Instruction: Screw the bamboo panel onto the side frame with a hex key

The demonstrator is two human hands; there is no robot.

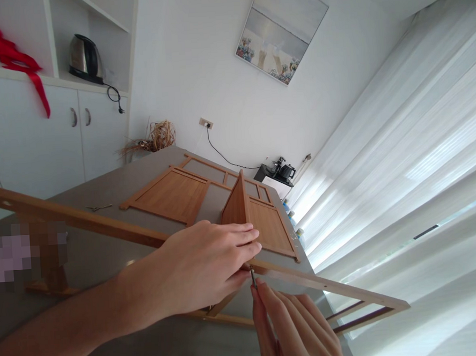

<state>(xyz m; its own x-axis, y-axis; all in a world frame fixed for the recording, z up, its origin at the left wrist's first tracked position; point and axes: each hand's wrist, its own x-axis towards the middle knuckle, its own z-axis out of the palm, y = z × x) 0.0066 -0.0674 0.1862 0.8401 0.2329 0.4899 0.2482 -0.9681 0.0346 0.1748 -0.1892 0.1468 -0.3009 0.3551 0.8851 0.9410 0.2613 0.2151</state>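
Note:
A wooden frame (325,287) stands on edge across the foreground, its long upper rail running from far left to lower right. My left hand (203,263) lies over this rail near its middle, fingers closed around the joint with an upright wooden panel (234,201). Just below those fingers, my right hand (297,325) pinches a thin metal screw (252,277) between thumb and forefinger. Its upper end is at the rail, close to my left fingertips; whether it sits in a hole I cannot tell.
On the grey table (141,176) lie a wooden panelled frame (174,195) and a second panelled frame (271,227). A small metal tool (99,207) rests at the left. Small hardware pieces (294,239) lie near the right edge, beside white curtains (404,189). A blurred patch covers the far left.

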